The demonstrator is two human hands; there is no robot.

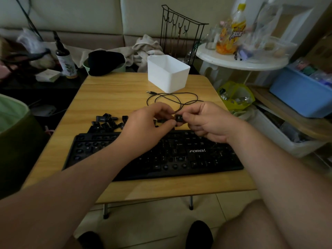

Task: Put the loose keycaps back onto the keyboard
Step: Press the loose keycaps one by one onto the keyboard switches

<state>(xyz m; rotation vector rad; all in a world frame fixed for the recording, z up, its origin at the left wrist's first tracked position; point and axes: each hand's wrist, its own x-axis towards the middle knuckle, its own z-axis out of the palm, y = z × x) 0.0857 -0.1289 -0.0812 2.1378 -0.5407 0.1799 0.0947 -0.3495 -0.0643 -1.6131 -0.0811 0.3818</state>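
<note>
Black keycap (179,118) pinched between right hand (206,121) and left hand (149,126) fingertips, above keyboard (179,155); loose keycaps (107,123) heaped just behind it. Probably light, rigid, slick; best gripped by opposite sides

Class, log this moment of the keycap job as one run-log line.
step: keycap picked, not seated | right hand: pinches keycap | left hand: fingertips at it, grip unclear | pile: behind keyboard
</note>
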